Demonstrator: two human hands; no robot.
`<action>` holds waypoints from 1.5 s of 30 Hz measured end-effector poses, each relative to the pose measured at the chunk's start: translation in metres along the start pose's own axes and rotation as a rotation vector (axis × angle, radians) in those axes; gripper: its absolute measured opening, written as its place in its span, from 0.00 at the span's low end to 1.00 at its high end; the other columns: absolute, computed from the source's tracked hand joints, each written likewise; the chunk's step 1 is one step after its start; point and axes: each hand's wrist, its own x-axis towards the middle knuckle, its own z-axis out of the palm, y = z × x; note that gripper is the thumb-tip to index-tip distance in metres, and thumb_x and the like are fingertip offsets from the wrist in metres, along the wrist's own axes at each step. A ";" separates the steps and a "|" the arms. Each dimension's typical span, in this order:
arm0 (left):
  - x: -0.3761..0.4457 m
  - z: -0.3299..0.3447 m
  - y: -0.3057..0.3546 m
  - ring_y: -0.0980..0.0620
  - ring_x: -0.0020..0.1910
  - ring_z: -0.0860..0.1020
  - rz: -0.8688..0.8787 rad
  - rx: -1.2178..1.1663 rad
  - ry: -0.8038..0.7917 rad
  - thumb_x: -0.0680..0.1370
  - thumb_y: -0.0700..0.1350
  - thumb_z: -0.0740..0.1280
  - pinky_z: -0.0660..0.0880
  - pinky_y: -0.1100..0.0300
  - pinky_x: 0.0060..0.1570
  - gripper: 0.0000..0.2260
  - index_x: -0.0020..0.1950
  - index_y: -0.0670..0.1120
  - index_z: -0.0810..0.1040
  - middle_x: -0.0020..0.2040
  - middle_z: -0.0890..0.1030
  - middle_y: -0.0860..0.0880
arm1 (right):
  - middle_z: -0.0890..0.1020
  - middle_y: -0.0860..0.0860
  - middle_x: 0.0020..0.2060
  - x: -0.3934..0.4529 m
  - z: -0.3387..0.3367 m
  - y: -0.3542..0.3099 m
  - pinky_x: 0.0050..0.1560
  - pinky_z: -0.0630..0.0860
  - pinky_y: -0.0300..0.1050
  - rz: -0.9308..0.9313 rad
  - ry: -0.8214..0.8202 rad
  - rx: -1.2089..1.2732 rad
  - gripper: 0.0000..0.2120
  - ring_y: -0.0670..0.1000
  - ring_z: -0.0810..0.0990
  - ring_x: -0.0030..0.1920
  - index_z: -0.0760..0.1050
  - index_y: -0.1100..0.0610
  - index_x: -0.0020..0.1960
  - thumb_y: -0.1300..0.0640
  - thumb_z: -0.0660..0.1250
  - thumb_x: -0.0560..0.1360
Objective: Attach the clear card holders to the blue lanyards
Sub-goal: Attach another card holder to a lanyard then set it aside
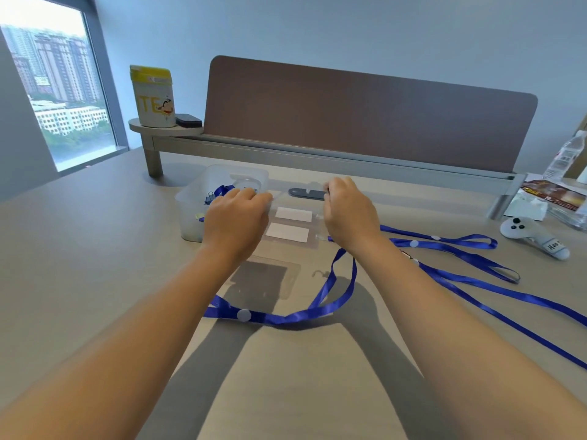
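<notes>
Hands were out over the middle of the desk (95,265), backs up, fingers curled down. And the left hand (236,214) pinched the left end of a clear card holder (293,214), the fingertips folded over its edge right beside the plastic box (193,211). Over on the other side, the right hand (347,211) gripped the right end of that same holder, knuckles bunched, with a blue lanyard (286,317) trailing out from under the wrist and looping down toward the near edge, its white button lying flat on the wood. Whether the lanyard's clip was already through the holder, I couldn't tell; the fingers hid it.

A second clear holder (287,233) with its white paper slip lay just nearer than the first, touching or very nearly so. A third, empty one (270,277) sat nearer still, half in shadow. Two more blue lanyards (444,246) sprawled to the right, well apart from the hands. A small grey bar (306,193) rested just beyond the holders. A blue strap and a binder clip poked out of the box.

Far left, a yellow-lidded tub (152,96) stood on a little shelf. Far right, a white controller (527,231) lay near a water bottle (567,154).
</notes>
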 end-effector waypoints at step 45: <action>-0.024 -0.022 -0.100 0.48 0.45 0.70 -0.665 -0.416 0.005 0.79 0.41 0.57 0.69 0.57 0.43 0.12 0.58 0.39 0.74 0.57 0.78 0.38 | 0.78 0.57 0.42 0.062 0.031 -0.088 0.51 0.80 0.57 0.143 0.084 0.747 0.07 0.60 0.80 0.43 0.76 0.64 0.52 0.63 0.63 0.75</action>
